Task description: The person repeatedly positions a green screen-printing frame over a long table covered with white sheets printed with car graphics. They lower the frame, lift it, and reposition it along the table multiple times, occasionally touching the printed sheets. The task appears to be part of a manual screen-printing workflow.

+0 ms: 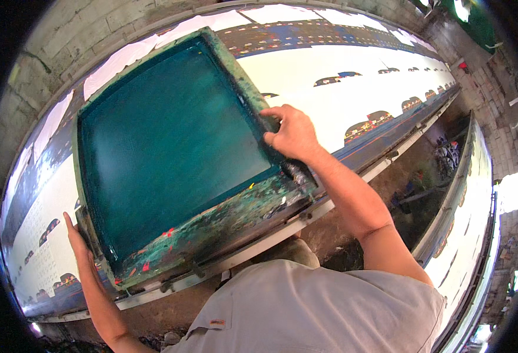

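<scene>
A large screen-printing frame (244, 67) with dark teal mesh (170, 147) lies across the long table, its rim stained with green, red and yellow ink. My right hand (288, 132) is closed on the frame's right side, thumb and fingers bent around the dark edge. At the opposite side, my left hand (77, 238) is against the frame's outer edge. Its visible finger stretches forward, away from the frame; the frame hides part of this hand. White sheets with dark printed shapes (365, 126) lie on the table to the right of the frame, and more show at its left.
A metal rail (377, 167) with small stops runs along the table's near edge. Behind my right arm, a second table (468, 223) carries more white sheets. A block wall (76, 35) stands at the far left. Brick flooring (488, 88) shows at the right.
</scene>
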### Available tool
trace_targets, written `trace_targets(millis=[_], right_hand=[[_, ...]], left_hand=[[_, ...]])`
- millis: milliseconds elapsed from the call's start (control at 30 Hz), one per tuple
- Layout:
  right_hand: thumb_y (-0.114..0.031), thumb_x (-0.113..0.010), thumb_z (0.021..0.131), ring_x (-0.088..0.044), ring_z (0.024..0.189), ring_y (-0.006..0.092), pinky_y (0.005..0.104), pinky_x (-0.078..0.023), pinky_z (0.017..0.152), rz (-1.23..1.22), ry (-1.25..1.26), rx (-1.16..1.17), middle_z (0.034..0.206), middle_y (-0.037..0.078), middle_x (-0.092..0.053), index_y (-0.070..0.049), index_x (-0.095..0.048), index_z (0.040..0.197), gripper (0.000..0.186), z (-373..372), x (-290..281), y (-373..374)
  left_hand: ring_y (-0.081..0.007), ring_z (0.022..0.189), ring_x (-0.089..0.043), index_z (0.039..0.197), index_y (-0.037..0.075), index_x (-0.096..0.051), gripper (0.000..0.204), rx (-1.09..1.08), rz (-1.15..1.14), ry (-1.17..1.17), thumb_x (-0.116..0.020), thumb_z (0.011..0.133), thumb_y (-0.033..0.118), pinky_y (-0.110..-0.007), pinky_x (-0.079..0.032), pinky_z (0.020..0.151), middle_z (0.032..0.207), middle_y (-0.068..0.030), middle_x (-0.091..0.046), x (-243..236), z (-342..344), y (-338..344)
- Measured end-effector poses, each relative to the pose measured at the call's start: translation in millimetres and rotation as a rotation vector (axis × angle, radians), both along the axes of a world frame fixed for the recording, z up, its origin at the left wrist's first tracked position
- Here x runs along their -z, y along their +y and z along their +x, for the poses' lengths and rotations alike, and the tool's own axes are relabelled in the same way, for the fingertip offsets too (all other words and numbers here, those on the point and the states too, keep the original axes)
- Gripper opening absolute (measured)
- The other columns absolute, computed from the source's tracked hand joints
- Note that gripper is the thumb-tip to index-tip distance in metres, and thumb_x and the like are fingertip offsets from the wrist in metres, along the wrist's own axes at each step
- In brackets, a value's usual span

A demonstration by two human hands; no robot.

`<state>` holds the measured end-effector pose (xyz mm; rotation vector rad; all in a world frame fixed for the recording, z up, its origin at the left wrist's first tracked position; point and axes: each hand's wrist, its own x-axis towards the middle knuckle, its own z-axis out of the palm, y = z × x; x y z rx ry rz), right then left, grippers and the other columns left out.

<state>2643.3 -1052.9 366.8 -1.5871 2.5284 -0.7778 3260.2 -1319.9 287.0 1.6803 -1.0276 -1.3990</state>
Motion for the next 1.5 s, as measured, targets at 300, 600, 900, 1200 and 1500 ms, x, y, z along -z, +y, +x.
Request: trace_targets(millis=[300, 600, 900, 1200, 1500], right_hand=[[-0.022, -0.085, 0.077, -0.076, 0.110, 0.0394, 0.0492, -0.061, 0.098, -0.071, -0.014, 0.001, 0.123, 0.020, -0.078, -0.019, -0.082, 0.130, 0.053, -259.9, 12.4, 82.8], [-0.014, -0.085, 0.076, -0.077, 0.111, 0.0362, 0.0463, -0.061, 0.100, -0.066, -0.129, 0.137, 0.126, 0.019, -0.078, -0.019, -0.080, 0.137, 0.061, -486.2, 47.1, 175.9], [-0.006, -0.088, 0.076, -0.076, 0.106, 0.0310, 0.0419, -0.061, 0.096, -0.080, -0.232, 0.151, 0.122, 0.017, -0.078, -0.016, -0.078, 0.141, 0.067, -592.5, 66.0, 229.9], [-0.005, -0.090, 0.077, -0.077, 0.101, 0.0294, 0.0408, -0.062, 0.092, -0.089, -0.213, 0.173, 0.116, 0.015, -0.078, -0.016, -0.078, 0.141, 0.066, -641.0, 79.6, 255.0], [-0.006, -0.091, 0.077, -0.075, 0.110, 0.0327, 0.0436, -0.061, 0.099, -0.071, -0.195, 0.165, 0.125, 0.015, -0.077, -0.016, -0.077, 0.139, 0.064, -665.2, 77.2, 267.0]], left_hand=[[-0.0282, 0.097, -0.073, 0.124, -0.002, -0.078, 0.107, 0.068, -0.005, 0.040, -0.051, 0.093, 0.097, -0.039, -0.056, 0.093, 0.110, -0.0140, -0.080, -19.1, -225.8, 62.8], [-0.0251, 0.091, -0.073, 0.116, -0.003, -0.081, 0.094, 0.025, -0.029, 0.190, -0.050, 0.104, 0.085, -0.037, -0.058, 0.088, 0.104, -0.0130, -0.080, -14.6, -481.8, 172.9], [-0.0217, 0.079, -0.073, 0.102, -0.004, -0.081, 0.085, -0.034, -0.034, 0.220, -0.049, 0.111, 0.074, -0.037, -0.059, 0.080, 0.091, -0.0134, -0.079, -3.2, -599.0, 239.4], [-0.0180, 0.073, -0.064, 0.088, 0.004, -0.072, 0.066, -0.091, -0.115, 0.142, -0.058, 0.112, 0.065, -0.036, -0.055, 0.070, 0.086, -0.0076, -0.071, 13.0, -653.4, 259.8], [-0.0228, 0.082, -0.074, 0.111, -0.002, -0.079, 0.076, 0.011, -0.110, 0.123, -0.054, 0.111, 0.070, -0.039, -0.061, 0.079, 0.099, -0.0126, -0.079, 33.0, -670.6, 265.1]])
